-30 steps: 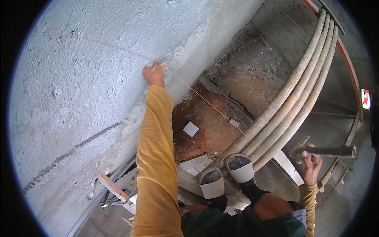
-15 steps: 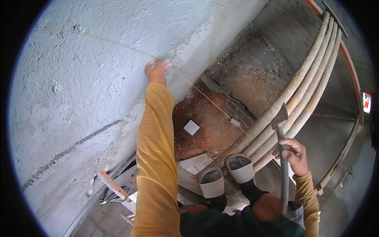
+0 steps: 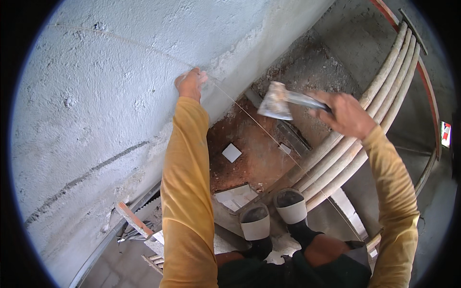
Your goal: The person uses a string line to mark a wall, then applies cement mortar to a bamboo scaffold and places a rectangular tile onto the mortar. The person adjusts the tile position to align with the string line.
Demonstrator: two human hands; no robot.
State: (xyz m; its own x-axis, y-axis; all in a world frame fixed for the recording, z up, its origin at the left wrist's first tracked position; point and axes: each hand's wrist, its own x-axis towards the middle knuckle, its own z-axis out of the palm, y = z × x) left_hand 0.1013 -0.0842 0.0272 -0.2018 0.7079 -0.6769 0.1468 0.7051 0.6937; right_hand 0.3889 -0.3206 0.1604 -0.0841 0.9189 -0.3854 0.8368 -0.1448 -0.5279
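My left hand (image 3: pixel 190 84) is against the rough pale plastered wall (image 3: pixel 110 105), its fingers pinched together where a thin string (image 3: pixel 248 114) meets it. Whatever sits between those fingertips is too small to make out. The string runs along the wall on one side of the hand and slants down over the floor on the other. My right hand (image 3: pixel 349 116) grips the dark handle end of a hatchet (image 3: pixel 276 102), raised over the floor to the right of my left hand. Motion blurs its wide metal head, which is apart from the wall.
My sandalled feet (image 3: pixel 255 222) stand beside several bundled bamboo poles (image 3: pixel 336 177) curving up the right side. Below lie a white square tile (image 3: pixel 231 152), broken pale pieces (image 3: pixel 236 196) and rubble (image 3: pixel 331 62). A brick-edged piece (image 3: pixel 134 220) sits at the wall's lower left.
My right hand has swung the hatchet up and leftward from beside my right leg, its head now nearer the wall. My left hand stays at the string.
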